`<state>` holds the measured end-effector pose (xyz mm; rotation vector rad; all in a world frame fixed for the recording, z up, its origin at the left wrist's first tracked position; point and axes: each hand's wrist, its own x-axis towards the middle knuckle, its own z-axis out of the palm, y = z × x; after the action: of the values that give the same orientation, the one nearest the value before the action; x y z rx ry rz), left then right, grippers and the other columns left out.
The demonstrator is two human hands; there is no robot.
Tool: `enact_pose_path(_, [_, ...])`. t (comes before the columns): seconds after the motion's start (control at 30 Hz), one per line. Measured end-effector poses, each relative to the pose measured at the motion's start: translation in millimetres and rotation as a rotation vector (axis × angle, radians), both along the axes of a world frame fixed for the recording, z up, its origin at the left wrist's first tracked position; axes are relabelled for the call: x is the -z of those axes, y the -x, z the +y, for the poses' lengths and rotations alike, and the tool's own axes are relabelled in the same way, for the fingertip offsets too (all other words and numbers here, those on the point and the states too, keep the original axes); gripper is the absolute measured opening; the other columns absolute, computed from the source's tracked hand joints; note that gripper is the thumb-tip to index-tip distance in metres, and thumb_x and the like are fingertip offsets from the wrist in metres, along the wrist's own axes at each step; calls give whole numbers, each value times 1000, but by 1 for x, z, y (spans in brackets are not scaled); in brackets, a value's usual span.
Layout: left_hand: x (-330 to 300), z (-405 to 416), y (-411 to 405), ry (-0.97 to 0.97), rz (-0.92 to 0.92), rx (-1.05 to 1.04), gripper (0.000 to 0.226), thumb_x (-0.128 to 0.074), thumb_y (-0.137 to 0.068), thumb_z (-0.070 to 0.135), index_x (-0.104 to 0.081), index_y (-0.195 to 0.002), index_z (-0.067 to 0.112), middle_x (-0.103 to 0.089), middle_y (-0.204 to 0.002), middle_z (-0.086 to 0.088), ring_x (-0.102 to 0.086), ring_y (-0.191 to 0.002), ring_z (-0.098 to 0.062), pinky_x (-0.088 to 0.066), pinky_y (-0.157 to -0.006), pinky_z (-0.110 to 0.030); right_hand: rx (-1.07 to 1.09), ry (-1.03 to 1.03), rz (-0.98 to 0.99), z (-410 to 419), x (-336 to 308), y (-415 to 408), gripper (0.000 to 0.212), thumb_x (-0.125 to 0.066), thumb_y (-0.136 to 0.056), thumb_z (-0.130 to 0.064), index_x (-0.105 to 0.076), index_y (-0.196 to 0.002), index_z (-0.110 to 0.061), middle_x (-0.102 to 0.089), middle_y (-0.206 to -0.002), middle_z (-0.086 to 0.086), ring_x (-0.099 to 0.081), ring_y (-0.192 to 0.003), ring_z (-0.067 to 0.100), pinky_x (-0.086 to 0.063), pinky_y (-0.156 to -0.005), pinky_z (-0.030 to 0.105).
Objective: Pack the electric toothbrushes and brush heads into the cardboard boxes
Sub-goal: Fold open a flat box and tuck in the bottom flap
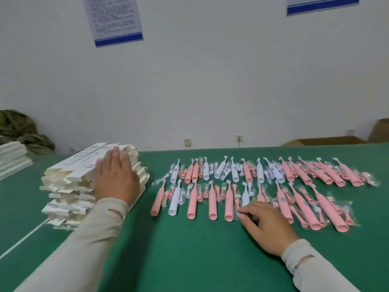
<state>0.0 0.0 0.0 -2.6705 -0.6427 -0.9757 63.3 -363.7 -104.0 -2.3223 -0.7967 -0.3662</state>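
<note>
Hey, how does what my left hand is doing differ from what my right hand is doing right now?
The left hand lies flat, fingers straight, on top of the stack of flat white cardboard boxes; the right hand has fingers curled, pinching a clear-wrapped brush head. The left hand is raised on the stack; the right hand sits low on the green table at the near row of toothbrushes. Both wear pale long sleeves.

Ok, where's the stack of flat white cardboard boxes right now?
The stack of flat white cardboard boxes sits left on the green table, under the left hand, beside the toothbrush rows.

Bare mat [189,249] before crowded toothbrushes [212,200]
</note>
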Motion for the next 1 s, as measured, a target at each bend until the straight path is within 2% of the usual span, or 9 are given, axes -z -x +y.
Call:
enact_pose_path(0.1, [-18, 41, 6, 15, 116, -396, 68, -34, -96, 45, -26, -154, 10, -23, -163, -13, -17, -151, -31, -7, -120, -54, -1, -11, 14, -2, -3, -1, 19, -55, -97, -42, -70, -108, -36, -57, -93, -30, -48, -94, -12, -44, -85, 23])
enact_pose_path(0.2, [-20, 61, 10, -19, 243, -533, 57, -35, -93, 43, -50, -140, 15, -55, -143, -7, -47, -133, -29, -11, -119, -58, -5, -15, 18, -2, -5, -1, 20, -56, -98, -41, -69, -110, -35, -58, -94, -28, -50, -94, -10, -45, -86, 24])
enact_pose_path(0.3, [-18, 57, 9, -114, 210, -456, 38, -42, -91, 30, -65, -119, 20, -68, -122, -2, -57, -118, -28, -14, -116, -57, 8, -13, 29, -3, -6, -3, 21, -56, -98, -39, -69, -113, -33, -60, -96, -24, -50, -94, -7, -45, -86, 23])
enact_pose_path(0.47, [-26, 34, 10, -83, 53, -260, 31, -47, -95, 28, -69, -111, 13, -68, -120, -11, -55, -120, -37, -14, -116, -56, 24, -17, 41, -4, -6, -3, 21, -56, -97, -38, -70, -111, -31, -61, -95, -23, -53, -95, -1, -46, -89, 27])
enact_pose_path(0.57, [-40, 0, 14, 17, -196, 31, 29, -53, -97, 38, -66, -104, 12, -71, -93, -13, -64, -88, -39, -44, -91, -54, 130, -73, 43, -14, -13, -5, 23, -57, -97, -38, -71, -113, -29, -63, -99, -20, -56, -95, 3, -48, -89, 29])
enact_pose_path(0.63, [-40, -42, 17, 242, -330, 274, 28, -47, -98, 51, -55, -94, 25, -59, -72, 6, -56, -62, -23, -45, -59, -35, 242, -88, 56, -30, -21, -9, 25, -57, -97, -40, -69, -116, -30, -62, -103, -21, -56, -94, 5, -47, -87, 29])
enact_pose_path(0.7, [-23, -89, 12, 525, -411, 461, 28, -46, -98, 55, -53, -94, 28, -53, -72, 16, -50, -61, -4, -37, -52, -26, 420, -69, 56, -55, -29, -13, 24, -56, -97, -41, -68, -115, -33, -63, -105, -20, -58, -92, 7, -48, -84, 30])
enact_pose_path(0.83, [27, -169, -15, 1344, -292, 762, 25, -52, -101, 39, -65, -113, 21, -74, -102, 4, -71, -89, -13, -58, -78, -35, 885, -115, 71, -121, -35, -22, 26, -55, -94, -32, -69, -114, -25, -70, -113, -1, -60, -94, 24, -51, -82, 36])
enact_pose_path(1.0, [67, -216, -36, 1933, -151, 906, 30, -50, -97, 1, -55, -125, 11, -72, -118, -10, -70, -95, -28, -52, -73, -37, 1014, 30, 382, -146, -23, -29, 21, -60, -88, -38, -63, -90, -18, -67, -88, 0, -54, -70, 19, -43, -64, 28])
